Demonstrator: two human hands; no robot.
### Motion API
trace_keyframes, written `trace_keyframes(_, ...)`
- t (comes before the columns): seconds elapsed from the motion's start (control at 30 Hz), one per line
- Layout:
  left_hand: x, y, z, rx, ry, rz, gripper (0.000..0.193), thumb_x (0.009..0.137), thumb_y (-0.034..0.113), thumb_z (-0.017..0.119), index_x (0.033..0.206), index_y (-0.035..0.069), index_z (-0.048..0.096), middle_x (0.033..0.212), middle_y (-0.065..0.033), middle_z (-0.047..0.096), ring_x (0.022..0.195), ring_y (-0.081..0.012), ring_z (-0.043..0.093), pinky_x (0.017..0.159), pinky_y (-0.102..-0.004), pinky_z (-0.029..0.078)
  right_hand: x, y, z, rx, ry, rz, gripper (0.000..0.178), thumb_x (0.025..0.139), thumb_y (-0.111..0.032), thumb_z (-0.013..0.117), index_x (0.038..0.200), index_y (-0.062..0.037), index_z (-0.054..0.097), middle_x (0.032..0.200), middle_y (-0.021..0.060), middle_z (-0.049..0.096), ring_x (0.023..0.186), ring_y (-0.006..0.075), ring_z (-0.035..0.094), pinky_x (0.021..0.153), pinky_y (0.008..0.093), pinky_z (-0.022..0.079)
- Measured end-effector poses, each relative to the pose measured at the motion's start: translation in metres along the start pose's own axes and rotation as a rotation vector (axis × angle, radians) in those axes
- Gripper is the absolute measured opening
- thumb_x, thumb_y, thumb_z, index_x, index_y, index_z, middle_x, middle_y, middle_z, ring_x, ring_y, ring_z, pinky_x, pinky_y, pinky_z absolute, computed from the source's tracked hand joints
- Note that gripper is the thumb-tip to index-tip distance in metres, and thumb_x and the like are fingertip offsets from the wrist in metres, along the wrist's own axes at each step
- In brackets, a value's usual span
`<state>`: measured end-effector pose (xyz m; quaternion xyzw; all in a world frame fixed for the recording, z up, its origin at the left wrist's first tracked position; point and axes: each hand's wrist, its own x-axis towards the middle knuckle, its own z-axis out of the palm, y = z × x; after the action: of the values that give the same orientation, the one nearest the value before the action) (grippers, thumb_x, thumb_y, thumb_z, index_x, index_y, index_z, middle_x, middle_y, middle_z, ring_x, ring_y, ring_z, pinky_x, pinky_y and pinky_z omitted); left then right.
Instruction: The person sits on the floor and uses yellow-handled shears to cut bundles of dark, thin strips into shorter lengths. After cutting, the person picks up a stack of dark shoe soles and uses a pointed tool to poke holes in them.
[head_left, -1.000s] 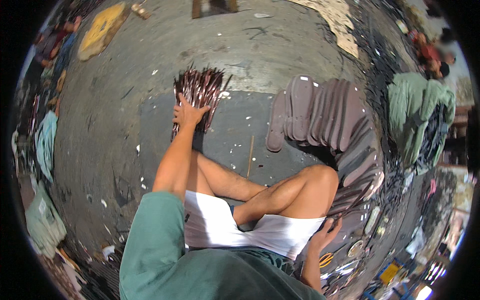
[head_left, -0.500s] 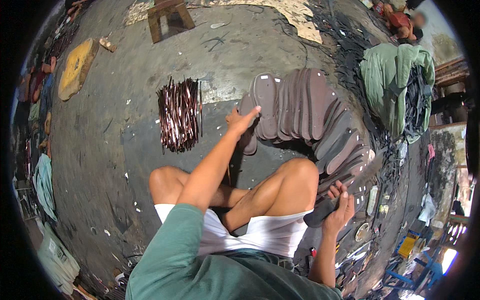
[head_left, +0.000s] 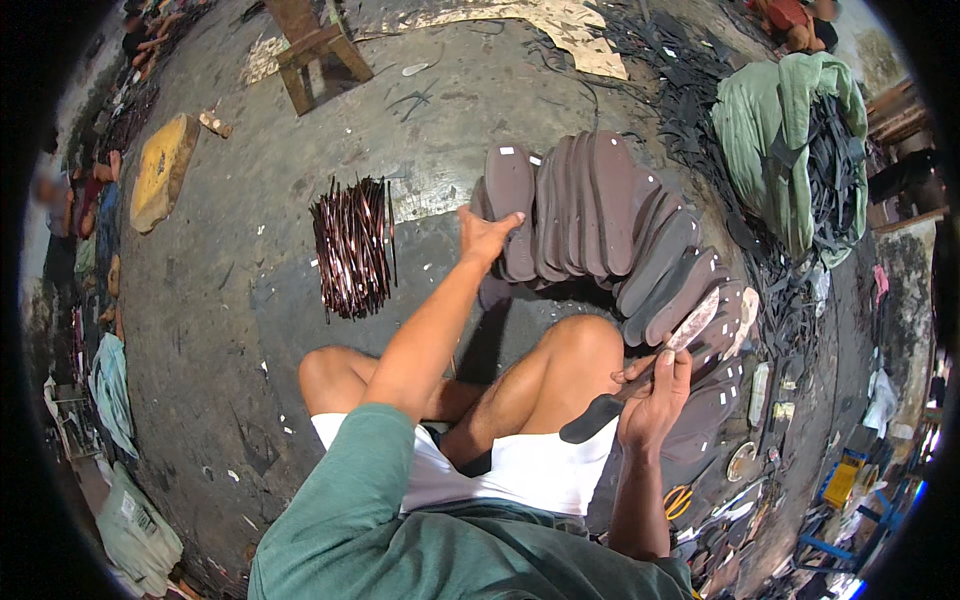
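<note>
Seated on the concrete floor [head_left: 250,290], knees bent, white shorts, green shirt.

My left hand [head_left: 487,236] is stretched forward, fingers curled over the near edge of the leftmost sole in the fanned row of dark sandal soles [head_left: 610,220]. The grip there is closed on that sole's [head_left: 510,190] rim, thumb side toward me. The row stands on edge, overlapping, curving from just beyond my left hand round to beside my right knee [head_left: 575,345].

My right hand [head_left: 655,395] is at the right of that knee, grip wrapped around a single dark sandal sole [head_left: 640,375]; its pale-worn toe end points up toward the near end of the row, its heel end lies across my thigh.

A bundle of thin reddish-brown straps [head_left: 352,248] lies on the floor to the left of the row, well apart from my left hand.

Beyond the row: a wooden stool [head_left: 315,50] and a torn sheet of cardboard [head_left: 540,25]. Right of the row: a green cloth [head_left: 770,130] draped over a heap of black scraps [head_left: 830,150]. Far left of the row: a yellow-topped wood block [head_left: 162,170]. Orange-handled scissors [head_left: 680,497] lie near my right elbow.
</note>
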<state>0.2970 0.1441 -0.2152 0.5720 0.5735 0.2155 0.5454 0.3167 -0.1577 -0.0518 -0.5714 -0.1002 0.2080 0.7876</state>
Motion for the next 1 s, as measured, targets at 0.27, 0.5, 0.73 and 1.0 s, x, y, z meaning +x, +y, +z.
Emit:
trace_keyframes(0.27,-0.043,0.021,-0.139,0.361,0.191,0.216,0.101,0.064,0.037,0.087,0.138,-0.005,0.032,0.130,-0.0328,0.051,0.121,-0.0417,0.053,0.099,-0.0424,0.044,-0.010,-0.007,-0.012,0.067,0.198,-0.047,0.020,0.102,-0.019,0.048,0.115,-0.0041,0.050,0.073,0.0068,0.057,0.065,0.0141,0.056,0.060,0.0310,0.050)
trace_keyframes(0.5,-0.041,-0.040,-0.096,0.919,0.235,0.241,0.119,0.062,0.042,0.087,0.152,0.010,0.015,0.130,-0.0212,0.046,0.119,-0.0398,0.048,0.099,-0.0520,0.040,-0.010,-0.015,0.006,0.047,0.214,-0.013,0.019,0.103,-0.019,0.047,0.114,-0.0042,0.049,0.076,0.0038,0.054,0.069,0.0123,0.054,0.060,0.0293,0.048)
trace_keyframes(0.73,-0.013,-0.044,-0.118,0.689,0.205,0.224,0.092,0.065,0.040,0.085,0.135,0.001,0.040,0.115,-0.0232,0.059,0.105,-0.0387,0.061,0.091,-0.0436,0.047,-0.012,-0.012,0.009,0.037,0.152,-0.065,0.017,0.102,-0.020,0.047,0.108,-0.0040,0.050,0.075,0.0064,0.056,0.068,0.0134,0.055,0.061,0.0300,0.049)
trace_keyframes(1.0,-0.081,-0.015,-0.123,-0.328,0.209,0.646,0.079,0.069,0.013,0.086,0.131,0.000,0.039,0.126,-0.0172,0.051,0.114,-0.0267,0.054,0.099,-0.0378,0.044,-0.016,-0.014,0.012,0.001,0.153,-0.085,0.018,0.101,-0.020,0.050,0.108,-0.0038,0.050,0.074,0.0073,0.057,0.068,0.0153,0.056,0.062,0.0312,0.050)
